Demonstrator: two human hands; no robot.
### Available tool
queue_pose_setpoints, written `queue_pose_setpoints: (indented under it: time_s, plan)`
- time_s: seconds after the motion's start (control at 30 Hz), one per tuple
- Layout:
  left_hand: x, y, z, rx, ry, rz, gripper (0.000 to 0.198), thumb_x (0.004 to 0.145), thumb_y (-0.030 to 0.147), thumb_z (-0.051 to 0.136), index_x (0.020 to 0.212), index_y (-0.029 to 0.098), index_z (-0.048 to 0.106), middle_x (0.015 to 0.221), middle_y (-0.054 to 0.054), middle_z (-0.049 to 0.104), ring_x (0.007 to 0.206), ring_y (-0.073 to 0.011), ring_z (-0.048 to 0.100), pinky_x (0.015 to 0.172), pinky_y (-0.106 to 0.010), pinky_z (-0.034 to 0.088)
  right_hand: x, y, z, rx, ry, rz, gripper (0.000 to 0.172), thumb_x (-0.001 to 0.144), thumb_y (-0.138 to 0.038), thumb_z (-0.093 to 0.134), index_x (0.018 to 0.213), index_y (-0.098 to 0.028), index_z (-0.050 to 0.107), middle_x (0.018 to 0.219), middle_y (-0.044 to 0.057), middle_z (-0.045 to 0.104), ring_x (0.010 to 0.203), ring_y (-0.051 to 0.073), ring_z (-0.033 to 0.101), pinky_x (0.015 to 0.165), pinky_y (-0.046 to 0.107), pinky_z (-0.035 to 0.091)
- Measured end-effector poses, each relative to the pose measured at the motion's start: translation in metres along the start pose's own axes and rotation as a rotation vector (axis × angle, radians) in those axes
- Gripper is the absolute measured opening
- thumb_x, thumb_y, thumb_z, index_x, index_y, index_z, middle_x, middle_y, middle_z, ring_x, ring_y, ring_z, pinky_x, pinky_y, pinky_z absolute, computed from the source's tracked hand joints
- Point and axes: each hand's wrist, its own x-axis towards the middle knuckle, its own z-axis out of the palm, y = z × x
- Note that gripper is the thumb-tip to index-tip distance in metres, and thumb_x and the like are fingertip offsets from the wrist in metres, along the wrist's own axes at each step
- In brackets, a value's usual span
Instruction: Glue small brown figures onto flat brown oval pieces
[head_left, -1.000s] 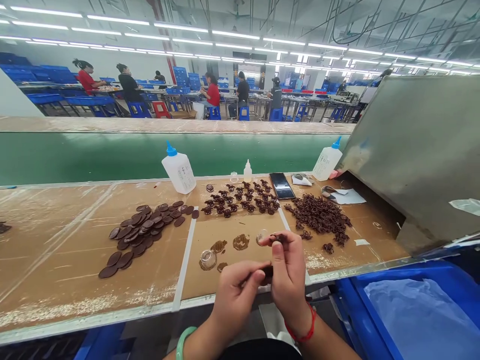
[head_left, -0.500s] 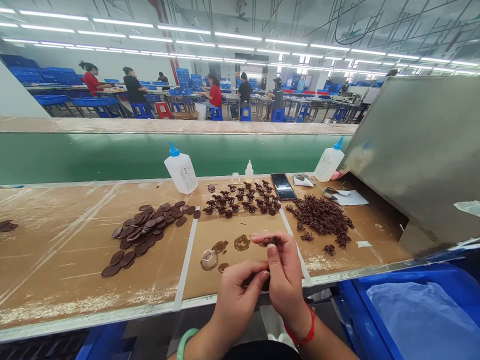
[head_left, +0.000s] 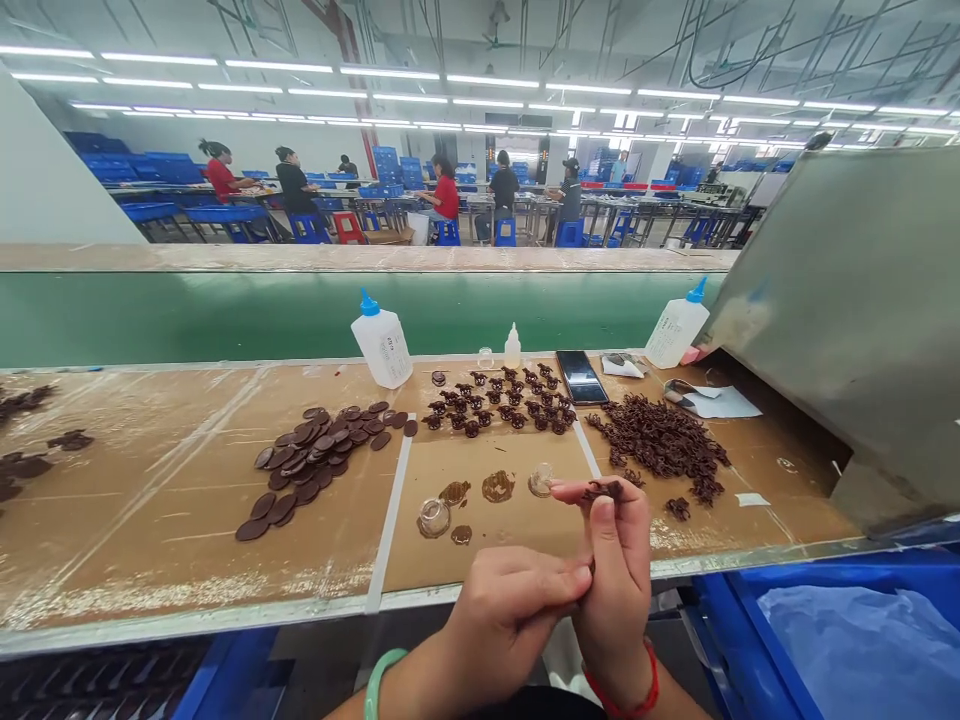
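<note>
My right hand (head_left: 616, 565), with a red cord at the wrist, pinches a small dark brown plastic figure (head_left: 604, 490) between thumb and fingers. My left hand (head_left: 517, 610), wearing a pale green bangle, is closed in a pinch against the right palm; what lies between its fingertips is hidden. Beyond the hands, several brown horse figures (head_left: 514, 400) stand in rows on the cardboard. A heap of loose brown figures (head_left: 664, 437) lies to the right, and brown oval discs (head_left: 322, 450) are piled at the left.
Small clear cups (head_left: 433, 517) and wet glue-like patches (head_left: 498, 487) are on the cardboard. Behind stand a small dropper bottle (head_left: 512, 346), a large white bottle (head_left: 381, 345), another white bottle (head_left: 676, 330) and a phone (head_left: 581, 377). A metal housing (head_left: 862, 330) borders the right; a blue bin (head_left: 742, 640) sits below.
The view has turned slightly left, so the bench appears shifted right. Both hands have moved a little right relative to the bench, still together, with the right one keeping the figure.
</note>
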Motion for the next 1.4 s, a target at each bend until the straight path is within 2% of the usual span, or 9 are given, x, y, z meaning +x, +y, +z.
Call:
queue_pose_setpoints:
  time_s: [0.17, 0.27, 0.37, 0.57, 0.7, 0.83, 1.07, 1.27, 1.4]
  plan:
    - [-0.005, -0.004, 0.005, -0.069, 0.096, 0.012, 0.025, 0.083, 0.011, 0.072, 0.101, 0.028, 0.078, 0.107, -0.009, 0.074, 0.090, -0.0204, 0.072, 0.082, -0.029, 0.058, -0.008, -0.003, -0.001, 0.122, -0.054, 0.177, 0.022, 0.105, -0.041, 0.046, 0.103, -0.022, 0.057, 0.099, 0.005, 0.069, 0.102, 0.020, 0.064, 0.098, 0.040, 0.047]
    - [-0.010, -0.006, 0.008, -0.077, 0.127, -0.011, 0.024, 0.085, 0.012, 0.071, 0.099, 0.029, 0.079, 0.107, -0.010, 0.074, 0.088, -0.0203, 0.072, 0.077, -0.028, 0.058, -0.010, -0.005, 0.000, 0.175, -0.046, 0.295, 0.026, 0.100, -0.046, 0.055, 0.100, -0.021, 0.061, 0.103, 0.006, 0.070, 0.104, 0.018, 0.064, 0.094, 0.033, 0.048]
    - [-0.015, -0.007, 0.007, -0.053, 0.134, -0.015, 0.023, 0.087, 0.014, 0.068, 0.100, 0.028, 0.079, 0.111, -0.012, 0.072, 0.092, -0.0213, 0.072, 0.078, -0.029, 0.059, -0.010, -0.005, 0.002, 0.182, -0.030, 0.388, 0.033, 0.095, -0.052, 0.061, 0.101, -0.020, 0.066, 0.108, 0.007, 0.071, 0.098, 0.017, 0.065, 0.085, 0.029, 0.050]
    - [-0.017, -0.011, -0.004, 0.112, 0.099, 0.084, 0.026, 0.090, 0.014, 0.064, 0.109, 0.025, 0.076, 0.105, -0.012, 0.074, 0.093, -0.0222, 0.072, 0.085, -0.032, 0.058, -0.010, 0.004, 0.009, 0.261, -0.105, 0.568, 0.038, 0.092, -0.054, 0.063, 0.105, -0.019, 0.069, 0.115, 0.011, 0.070, 0.108, 0.023, 0.065, 0.085, 0.033, 0.054]
    - [-0.019, -0.013, -0.008, 0.108, 0.162, 0.096, 0.025, 0.085, 0.014, 0.071, 0.107, 0.025, 0.077, 0.103, -0.011, 0.074, 0.092, -0.0212, 0.071, 0.084, -0.030, 0.058, -0.012, 0.013, 0.015, 0.251, -0.092, 0.571, 0.035, 0.088, -0.053, 0.069, 0.102, -0.020, 0.067, 0.104, 0.008, 0.070, 0.092, 0.021, 0.068, 0.072, 0.030, 0.056]
    - [-0.026, -0.015, -0.004, 0.043, 0.268, 0.050, 0.030, 0.082, 0.009, 0.072, 0.106, 0.028, 0.077, 0.107, -0.010, 0.070, 0.093, -0.0179, 0.069, 0.083, -0.026, 0.058, -0.015, 0.019, 0.020, 0.229, -0.058, 0.546, 0.036, 0.085, -0.053, 0.072, 0.104, -0.023, 0.064, 0.098, 0.005, 0.069, 0.085, 0.019, 0.067, 0.069, 0.028, 0.057]
    - [-0.038, -0.020, 0.002, -0.016, 0.406, -0.023, 0.034, 0.084, 0.007, 0.070, 0.106, 0.032, 0.076, 0.113, -0.007, 0.069, 0.096, -0.0173, 0.070, 0.086, -0.025, 0.058, -0.014, 0.022, 0.028, 0.227, -0.038, 0.574, 0.033, 0.079, -0.048, 0.080, 0.099, -0.025, 0.067, 0.088, -0.001, 0.065, 0.068, 0.011, 0.059, 0.056, 0.019, 0.050]
    - [-0.036, -0.023, -0.009, 0.010, 0.381, -0.072, 0.033, 0.084, 0.006, 0.068, 0.106, 0.030, 0.076, 0.115, -0.006, 0.071, 0.101, -0.0191, 0.070, 0.089, -0.026, 0.057, -0.010, 0.028, 0.032, 0.160, -0.046, 0.580, 0.034, 0.079, -0.047, 0.081, 0.101, -0.024, 0.070, 0.098, 0.002, 0.067, 0.084, 0.013, 0.061, 0.069, 0.019, 0.051]
    - [-0.033, -0.022, -0.027, 0.126, 0.258, -0.029, 0.026, 0.081, 0.010, 0.073, 0.103, 0.023, 0.075, 0.103, -0.008, 0.074, 0.091, -0.0183, 0.072, 0.083, -0.024, 0.057, -0.010, 0.031, 0.034, 0.121, -0.128, 0.601, 0.035, 0.075, -0.047, 0.084, 0.098, -0.023, 0.072, 0.098, 0.003, 0.068, 0.089, 0.015, 0.062, 0.074, 0.020, 0.050]
